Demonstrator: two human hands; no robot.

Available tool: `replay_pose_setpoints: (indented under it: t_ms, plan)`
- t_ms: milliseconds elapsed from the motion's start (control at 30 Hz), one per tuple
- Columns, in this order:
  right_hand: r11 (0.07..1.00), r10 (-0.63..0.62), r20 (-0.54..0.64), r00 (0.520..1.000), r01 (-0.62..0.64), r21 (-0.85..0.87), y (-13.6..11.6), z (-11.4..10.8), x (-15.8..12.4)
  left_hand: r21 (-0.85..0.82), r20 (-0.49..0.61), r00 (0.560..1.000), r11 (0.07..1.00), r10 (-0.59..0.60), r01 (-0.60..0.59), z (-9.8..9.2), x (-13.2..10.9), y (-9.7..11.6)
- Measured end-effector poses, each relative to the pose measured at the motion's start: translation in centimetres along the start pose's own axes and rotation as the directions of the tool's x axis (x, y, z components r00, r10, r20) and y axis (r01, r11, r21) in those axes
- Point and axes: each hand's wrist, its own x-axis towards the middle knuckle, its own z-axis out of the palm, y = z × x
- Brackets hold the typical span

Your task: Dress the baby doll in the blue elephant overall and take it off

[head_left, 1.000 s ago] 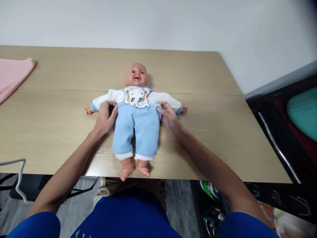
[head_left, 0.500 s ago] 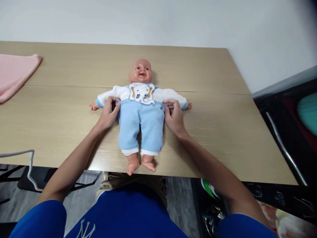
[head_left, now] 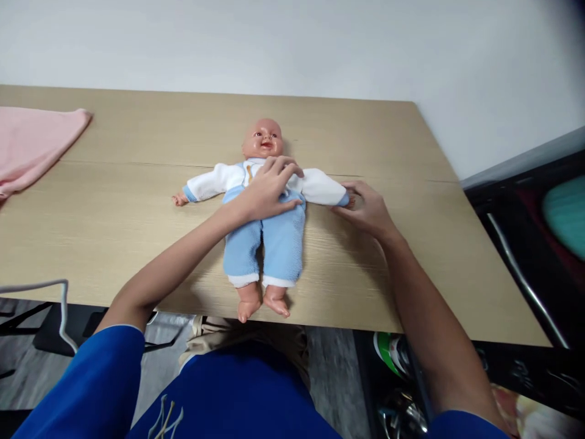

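A baby doll (head_left: 264, 247) lies on its back, its bare feet toward me, its arms stretched out to both sides. It wears a white and light blue fleece outfit. My left hand (head_left: 272, 186) reaches across its chest with fingers and thumb apart, hiding most of the elephant patch. At the end of the doll's right-side sleeve (head_left: 322, 186), my right hand (head_left: 368, 207) curls around the blue cuff and small plastic hand, fingers above and thumb below. The other sleeve (head_left: 210, 183) lies on the table, untouched.
The wooden table (head_left: 137, 231) meets a white wall at the back. A pink cloth (head_left: 39, 143) lies at the far left. A white cable (head_left: 64, 311) hangs near the left front edge. Below the right front edge sits a green and white round object (head_left: 388, 350).
Both hands have left the sides of the doll's waist. My left hand has moved right onto the chest; my right hand has moved outward to the sleeve's end.
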Motion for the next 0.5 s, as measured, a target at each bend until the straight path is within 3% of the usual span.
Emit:
replay_pose_setpoints:
  t_ms: [100,167,233,333,400,500]
  plan:
    - [0.987,0.017,-0.162,0.987,0.01,0.163,-3.9,-0.1,0.7,0.043,0.05,0.999,0.999,-0.008,0.005,2.0,2.7,-0.7]
    - [0.946,0.003,-0.205,0.979,0.064,0.319,-6.6,0.5,1.0,0.052,0.032,0.999,0.998,-0.037,0.035,2.5,3.6,-1.0]
    - [0.885,-0.023,-0.162,0.987,0.095,0.456,-8.3,1.5,1.2,0.006,-0.016,0.998,0.998,-0.062,0.062,2.5,3.8,-1.4]
    - [0.831,-0.008,-0.093,0.996,0.059,0.553,-8.1,3.5,0.9,-0.176,-0.127,0.984,0.979,-0.124,0.101,2.0,3.1,-2.5]
    - [0.816,0.046,-0.037,0.998,-0.016,0.578,-7.0,5.2,0.3,-0.337,-0.207,0.957,0.933,-0.204,0.126,1.8,2.4,-3.6]
    - [0.779,0.06,0.153,0.986,-0.142,0.61,-6.1,8.2,-0.9,-0.555,-0.29,0.89,0.82,-0.352,0.143,1.4,1.2,-5.4]
